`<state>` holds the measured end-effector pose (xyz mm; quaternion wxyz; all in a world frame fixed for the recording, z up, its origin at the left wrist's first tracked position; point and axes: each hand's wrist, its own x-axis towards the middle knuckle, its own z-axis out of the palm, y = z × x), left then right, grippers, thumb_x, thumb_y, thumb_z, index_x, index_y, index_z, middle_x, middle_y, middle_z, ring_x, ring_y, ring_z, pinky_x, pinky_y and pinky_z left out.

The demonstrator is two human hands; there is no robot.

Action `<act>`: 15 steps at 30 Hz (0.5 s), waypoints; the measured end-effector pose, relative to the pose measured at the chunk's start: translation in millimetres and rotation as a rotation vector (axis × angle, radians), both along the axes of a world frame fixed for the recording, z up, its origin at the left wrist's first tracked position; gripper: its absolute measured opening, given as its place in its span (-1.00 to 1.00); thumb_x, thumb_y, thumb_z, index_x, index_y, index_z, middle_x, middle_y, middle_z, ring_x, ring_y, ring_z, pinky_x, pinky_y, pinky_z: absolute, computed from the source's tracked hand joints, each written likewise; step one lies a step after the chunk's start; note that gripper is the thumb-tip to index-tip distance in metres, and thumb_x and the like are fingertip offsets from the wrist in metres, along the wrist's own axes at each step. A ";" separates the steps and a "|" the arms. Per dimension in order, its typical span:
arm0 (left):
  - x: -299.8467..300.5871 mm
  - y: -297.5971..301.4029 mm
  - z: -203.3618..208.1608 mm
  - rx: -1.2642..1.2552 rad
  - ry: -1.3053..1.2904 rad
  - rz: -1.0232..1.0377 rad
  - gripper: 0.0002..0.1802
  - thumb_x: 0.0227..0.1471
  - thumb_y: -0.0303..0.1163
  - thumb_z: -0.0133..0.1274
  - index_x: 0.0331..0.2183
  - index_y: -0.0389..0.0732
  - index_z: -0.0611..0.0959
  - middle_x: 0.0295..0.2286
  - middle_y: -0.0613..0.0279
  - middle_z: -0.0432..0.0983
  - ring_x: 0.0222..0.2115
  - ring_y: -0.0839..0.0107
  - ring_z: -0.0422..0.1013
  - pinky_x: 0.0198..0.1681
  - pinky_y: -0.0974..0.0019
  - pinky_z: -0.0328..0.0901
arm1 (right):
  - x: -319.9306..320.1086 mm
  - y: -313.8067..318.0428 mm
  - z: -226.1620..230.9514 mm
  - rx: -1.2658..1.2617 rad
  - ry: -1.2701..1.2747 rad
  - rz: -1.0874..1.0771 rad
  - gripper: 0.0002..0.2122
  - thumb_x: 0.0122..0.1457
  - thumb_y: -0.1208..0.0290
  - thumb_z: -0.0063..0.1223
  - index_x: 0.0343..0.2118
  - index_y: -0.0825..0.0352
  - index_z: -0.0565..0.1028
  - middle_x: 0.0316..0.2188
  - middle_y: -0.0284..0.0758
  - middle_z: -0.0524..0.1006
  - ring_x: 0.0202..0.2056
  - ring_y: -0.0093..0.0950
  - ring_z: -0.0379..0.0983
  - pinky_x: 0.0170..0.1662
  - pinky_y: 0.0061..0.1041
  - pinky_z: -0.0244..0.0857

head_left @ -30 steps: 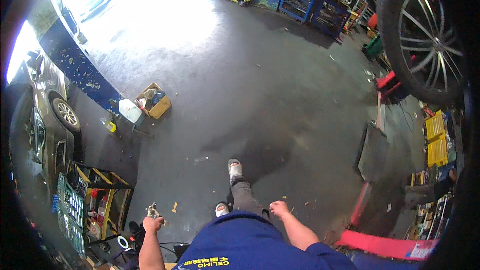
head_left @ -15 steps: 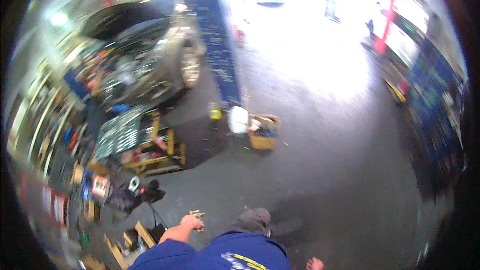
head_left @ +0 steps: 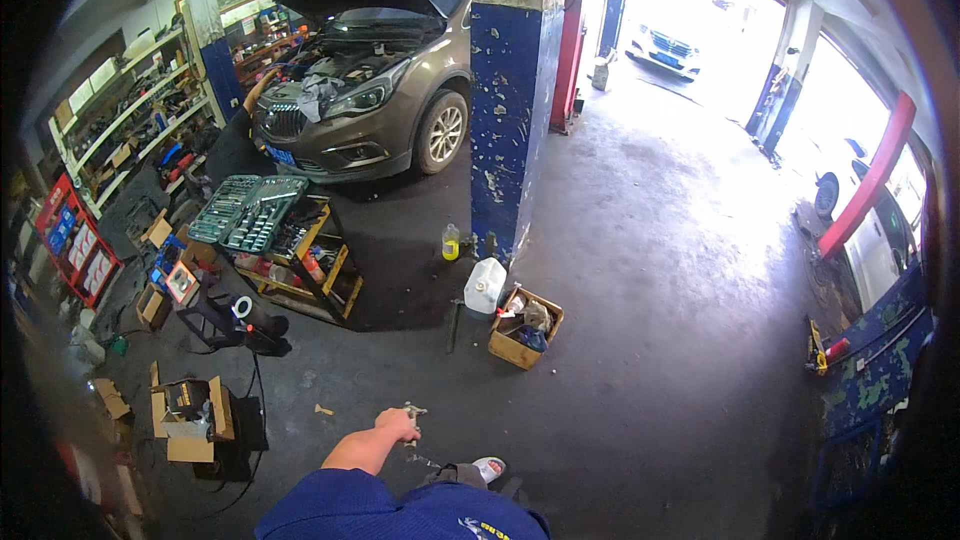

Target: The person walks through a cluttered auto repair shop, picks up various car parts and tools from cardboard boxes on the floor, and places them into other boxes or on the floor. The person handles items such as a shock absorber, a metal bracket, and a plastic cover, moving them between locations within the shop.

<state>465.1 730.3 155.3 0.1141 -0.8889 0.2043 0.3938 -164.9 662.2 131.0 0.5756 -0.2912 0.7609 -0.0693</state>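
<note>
My left hand [head_left: 396,425] reaches forward from a blue sleeve, low in the picture. Its fingers are closed round a small, pale metal piece [head_left: 414,410] with a crosswise top, roughly T-shaped. I cannot make out its exact kind. Below the hand a thin, shiny strand, perhaps a chain, hangs near my leg; whether it joins the piece is unclear. Under my body one foot in a light shoe [head_left: 489,468] shows on the dark floor. My right hand is out of the picture.
A tool trolley [head_left: 345,292] bears an open green socket set [head_left: 250,210]. Beyond, a person's arm [head_left: 262,90] reaches into a brown car [head_left: 400,135], hood raised. By a blue pillar [head_left: 497,130] stand a white jug [head_left: 485,285] and cardboard box [head_left: 515,352]. A black cable [head_left: 262,420] lies left.
The view has turned and steadied, so the pillar and car sit further right. My right hand has left the picture. My left hand still grips the metal piece.
</note>
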 end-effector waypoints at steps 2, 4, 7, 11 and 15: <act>-6.1 -28.9 9.2 -0.024 -0.008 0.032 -0.36 -0.21 0.14 0.42 -0.16 -0.10 0.79 -0.16 0.12 0.70 -0.11 0.17 0.62 -0.05 0.15 0.50 | -8.5 -39.9 -10.9 0.040 -0.014 0.023 -0.69 0.31 0.24 0.00 -0.53 0.30 0.55 -0.62 -0.35 0.50 -0.67 -0.50 0.33 -0.62 -0.43 0.20; -16.3 -50.7 14.9 -0.048 -0.028 0.068 -0.36 -0.21 0.14 0.42 -0.16 -0.10 0.79 -0.16 0.13 0.70 -0.12 0.17 0.62 -0.05 0.14 0.50 | -28.6 -93.5 -25.5 0.077 -0.003 0.089 -0.68 0.32 0.23 0.00 -0.52 0.30 0.54 -0.61 -0.36 0.50 -0.67 -0.50 0.32 -0.63 -0.44 0.18; -39.8 -63.3 18.0 -0.080 -0.111 0.132 -0.35 -0.25 0.17 0.44 -0.20 -0.10 0.80 -0.19 0.16 0.71 -0.14 0.19 0.63 -0.08 0.18 0.51 | -54.6 -161.9 -57.7 0.006 0.004 0.088 -0.74 0.30 0.24 0.03 -0.50 0.26 0.53 -0.67 -0.38 0.45 -0.70 -0.52 0.29 -0.65 -0.49 0.12; -94.2 -60.9 17.8 -0.062 -0.193 0.270 -0.35 -0.25 0.16 0.44 -0.20 -0.10 0.80 -0.18 0.15 0.71 -0.13 0.20 0.63 -0.08 0.18 0.50 | -108.3 -250.8 -85.1 -0.057 -0.077 0.078 -0.76 0.27 0.21 0.10 -0.47 0.23 0.52 -0.64 -0.43 0.44 -0.72 -0.55 0.25 -0.69 -0.49 0.09; -153.4 -56.7 5.0 0.025 -0.175 0.285 -0.29 -0.25 0.22 0.38 -0.16 -0.12 0.78 -0.09 0.07 0.67 -0.06 0.18 0.60 -0.01 0.16 0.48 | -163.2 -325.3 -115.2 -0.145 -0.108 0.138 -0.82 0.27 0.34 0.04 -0.43 0.30 0.52 -0.59 -0.29 0.52 -0.66 -0.44 0.40 -0.64 -0.39 0.24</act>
